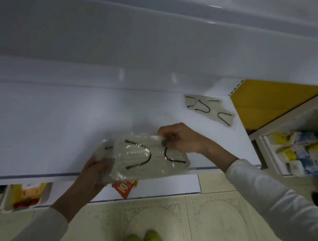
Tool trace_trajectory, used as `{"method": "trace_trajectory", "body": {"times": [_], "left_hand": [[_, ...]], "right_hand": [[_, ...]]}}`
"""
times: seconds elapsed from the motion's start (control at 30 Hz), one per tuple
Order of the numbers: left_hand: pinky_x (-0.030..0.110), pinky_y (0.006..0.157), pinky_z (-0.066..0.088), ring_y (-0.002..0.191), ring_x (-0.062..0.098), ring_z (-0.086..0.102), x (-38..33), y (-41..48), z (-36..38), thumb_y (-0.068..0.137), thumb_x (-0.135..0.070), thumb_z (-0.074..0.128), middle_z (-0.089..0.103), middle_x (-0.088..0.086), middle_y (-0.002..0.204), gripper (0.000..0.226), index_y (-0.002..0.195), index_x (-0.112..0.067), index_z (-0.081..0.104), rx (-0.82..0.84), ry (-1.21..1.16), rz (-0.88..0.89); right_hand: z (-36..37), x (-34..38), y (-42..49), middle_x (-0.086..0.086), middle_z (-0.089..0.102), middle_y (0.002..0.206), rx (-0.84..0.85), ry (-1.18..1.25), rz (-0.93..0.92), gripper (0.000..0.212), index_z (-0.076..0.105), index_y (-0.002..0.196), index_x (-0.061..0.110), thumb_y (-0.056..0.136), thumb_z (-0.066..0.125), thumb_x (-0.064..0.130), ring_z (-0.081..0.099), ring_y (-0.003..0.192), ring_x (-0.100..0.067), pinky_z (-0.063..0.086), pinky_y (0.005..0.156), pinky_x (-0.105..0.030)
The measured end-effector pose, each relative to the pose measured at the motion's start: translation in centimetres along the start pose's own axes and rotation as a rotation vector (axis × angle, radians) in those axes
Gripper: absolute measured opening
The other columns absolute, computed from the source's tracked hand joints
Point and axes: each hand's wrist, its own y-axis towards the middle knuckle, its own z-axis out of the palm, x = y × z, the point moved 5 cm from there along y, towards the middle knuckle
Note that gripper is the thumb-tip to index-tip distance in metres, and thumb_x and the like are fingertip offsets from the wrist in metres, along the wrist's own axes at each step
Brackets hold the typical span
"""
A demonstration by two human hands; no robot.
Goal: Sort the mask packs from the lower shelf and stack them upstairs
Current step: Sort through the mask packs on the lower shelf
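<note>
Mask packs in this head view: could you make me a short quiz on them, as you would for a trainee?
1. True or false: the left-hand grip and the right-hand grip both hold the wrapped mask packs.
2. Where do the loose mask packs lie?
A. on the floor tiles
B. on the white shelf, near its right end
C. inside a basket
3. Fill in: the ear loops on the packs are ____ in colour.

Key: 1 true; 2 B; 3 black.
</note>
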Motion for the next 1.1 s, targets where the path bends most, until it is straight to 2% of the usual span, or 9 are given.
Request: {"method": "trace_trajectory", "body": {"times": [0.1, 0.2, 0.33, 0.4, 0.47, 0.57, 0.73, 0.9, 1.1], "left_hand": [[0.038, 0.046, 0.053, 0.075, 0.03, 0.069, 0.4, 0.2, 1.1, 0.079, -0.004, 0.052, 0.065, 0.019, 0.096, 0.032, 0.104, -0.018, 0.064, 0.069, -0.06, -0.026], [0.034, 0.042, 0.053, 0.069, 0.025, 0.07, 0.8, 0.0, 2.2, 0.094, -0.01, 0.032, 0.072, 0.009, 0.088, 0.032, 0.109, -0.021, 0.058, 0.073, -0.031, -0.054], [0.032, 0.043, 0.052, 0.069, 0.029, 0.068, 1.3, 0.0, 2.8, 0.091, -0.056, 0.031, 0.072, 0.014, 0.086, 0.051, 0.103, -0.017, 0.062, 0.037, -0.026, -0.16], [0.032, 0.046, 0.053, 0.074, 0.031, 0.068, 1.2, 0.1, 3.0, 0.071, -0.069, 0.054, 0.072, 0.016, 0.089, 0.063, 0.105, -0.016, 0.062, 0.041, -0.005, -0.177], [0.034, 0.045, 0.053, 0.073, 0.03, 0.07, 1.0, 0.1, 3.3, 0.061, -0.045, 0.078, 0.07, 0.019, 0.096, 0.059, 0.107, -0.012, 0.062, 0.065, 0.057, -0.145], [0.034, 0.045, 0.054, 0.07, 0.026, 0.071, 1.2, 0.4, 3.6, 0.073, -0.005, 0.057, 0.072, 0.014, 0.086, 0.034, 0.106, -0.006, 0.06, 0.051, 0.089, -0.123], [0.035, 0.046, 0.054, 0.068, 0.024, 0.071, 2.3, 1.2, 4.8, 0.077, -0.001, 0.053, 0.072, 0.009, 0.079, 0.026, 0.102, -0.005, 0.06, 0.017, 0.104, -0.097], [0.04, 0.05, 0.055, 0.071, 0.031, 0.07, 4.3, 2.0, 6.8, 0.071, -0.004, 0.059, 0.07, 0.016, 0.086, 0.027, 0.098, -0.005, 0.064, -0.059, 0.064, -0.104], [0.037, 0.045, 0.055, 0.067, 0.026, 0.07, 6.9, 2.2, 10.8, 0.07, -0.004, 0.058, 0.07, 0.009, 0.074, 0.015, 0.078, -0.009, 0.069, -0.163, 0.006, -0.036]], "right_hand": [[1.1, -0.1, 0.6, 0.007, 0.054, 0.064, -0.04, -0.357, -0.006, 0.01, 0.061, 0.094, 0.014, 0.085, 0.057, 0.012, 0.053, 0.067, -0.016, 0.045, 0.065, -0.031], [1.3, -0.2, 0.8, 0.004, 0.057, 0.078, -0.096, -0.453, -0.003, 0.011, 0.058, 0.097, 0.017, 0.087, 0.054, 0.016, 0.052, 0.076, -0.02, 0.039, 0.063, -0.029], [1.4, -0.5, 0.9, -0.001, 0.062, 0.099, -0.108, -0.5, 0.011, 0.023, 0.059, 0.108, 0.017, 0.086, 0.053, 0.015, 0.057, 0.091, -0.023, 0.039, 0.066, -0.029], [1.7, -0.4, 0.9, -0.001, 0.062, 0.099, -0.098, -0.486, -0.004, 0.025, 0.06, 0.109, 0.017, 0.086, 0.053, 0.014, 0.058, 0.091, -0.023, 0.044, 0.068, -0.031], [2.0, -0.3, 0.8, -0.001, 0.063, 0.098, -0.084, -0.468, -0.027, 0.026, 0.061, 0.11, 0.017, 0.086, 0.053, 0.013, 0.059, 0.091, -0.023, 0.048, 0.07, -0.033], [2.3, -1.0, 0.9, -0.003, 0.064, 0.101, -0.057, -0.468, -0.04, 0.03, 0.061, 0.114, 0.016, 0.086, 0.053, 0.012, 0.06, 0.093, -0.024, 0.05, 0.074, -0.036], [0.0, -3.8, -1.5, -0.009, 0.065, 0.117, -0.241, -0.323, -0.039, 0.041, 0.058, 0.126, 0.011, 0.085, 0.062, 0.013, 0.059, 0.107, -0.025, 0.047, 0.091, -0.034], [-5.7, -13.4, -6.4, -0.008, 0.065, 0.12, -0.492, -0.229, 0.299, 0.027, 0.065, 0.118, 0.011, 0.092, 0.057, 0.014, 0.06, 0.108, -0.025, 0.043, 0.093, -0.026], [-13.2, -24.3, -10.4, -0.016, 0.061, 0.125, -0.623, -0.307, 0.611, 0.027, 0.065, 0.116, 0.004, 0.094, 0.05, 0.011, 0.056, 0.113, -0.033, 0.045, 0.092, -0.035]]}}
